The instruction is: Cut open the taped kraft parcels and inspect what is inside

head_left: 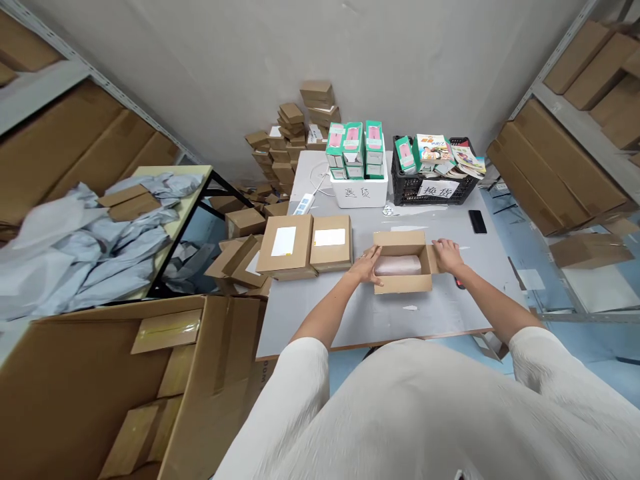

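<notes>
Head view: an open carton (403,285) lies on the grey worktop (345,313), in front of the person and near its front edge, its long flaps folded outward to the front and rear. Inside lies a pale pinkish wrapped item (399,265). The left hand (369,265) grips the carton's left end, thumb towards the front flap and fingers towards the back. The right hand (447,256) is at the right end flap, touching it, its fingers bent; I cannot tell whether they close on the flap. Just beside the right wrist, a small red object (459,284) shows partly.

To the left of the carton, two closed boxes, a larger one (273,261) and a smaller one (341,252), stand side by side, each with a white label on top. Behind, a white bin (359,194) holds green-and-pink packs (353,137); next to it, a black crate (400,189) holds books (434,149) and another such pack. A black phone (477,222) lies towards the right edge, and a white power strip (303,204) lies behind the closed boxes.
</notes>
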Demonstrator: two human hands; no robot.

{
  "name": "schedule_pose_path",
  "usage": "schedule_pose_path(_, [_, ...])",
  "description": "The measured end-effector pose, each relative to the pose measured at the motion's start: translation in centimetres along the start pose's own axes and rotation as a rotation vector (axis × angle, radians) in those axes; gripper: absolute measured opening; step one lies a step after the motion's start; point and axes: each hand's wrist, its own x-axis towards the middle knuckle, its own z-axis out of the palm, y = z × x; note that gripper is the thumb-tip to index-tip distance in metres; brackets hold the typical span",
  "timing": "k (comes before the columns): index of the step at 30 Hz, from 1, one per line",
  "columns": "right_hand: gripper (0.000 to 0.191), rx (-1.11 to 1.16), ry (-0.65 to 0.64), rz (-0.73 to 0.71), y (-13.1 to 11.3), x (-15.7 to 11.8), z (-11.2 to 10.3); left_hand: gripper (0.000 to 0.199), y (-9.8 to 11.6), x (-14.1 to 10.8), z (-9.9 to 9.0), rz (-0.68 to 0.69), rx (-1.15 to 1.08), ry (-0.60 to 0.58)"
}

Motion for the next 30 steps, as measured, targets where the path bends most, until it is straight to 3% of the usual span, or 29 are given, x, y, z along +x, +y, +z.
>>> schedule_pose_path(4, [0.055,-0.136,-0.036,-0.248,-5.8,1.2,-1.3,0.164,0.9,0.0,0.3,-0.089,-0.009,0.013])
schedule_pose_path(6, [0.045,-0.115,-0.119,-0.361,-8.9,2.1,-1.0,0.165,1.4,-0.1,0.5,-0.125,-0.017,0.022])
schedule_pose_path(11, [0.031,-0.073,-0.368,-0.368,-13.4,4.6,1.5,0.166,1.9,-0.7,0.8,-0.128,-0.032,0.035])
schedule_pose_path(14, [0.034,-0.074,-0.452,-0.319,-14.1,6.0,3.3,0.166,1.8,-0.9,1.2,-0.124,-0.039,0.045])
schedule_pose_path(21, [0.054,-0.091,-0.508,-0.285,-14.3,7.8,6.4,0.167,1.6,-0.9,1.9,-0.107,-0.042,0.063])
schedule_pose_path(30, [0.071,-0.118,-0.469,-0.282,-14.6,8.4,7.7,0.169,2.0,-1.3,1.7,-0.135,-0.007,0.046])
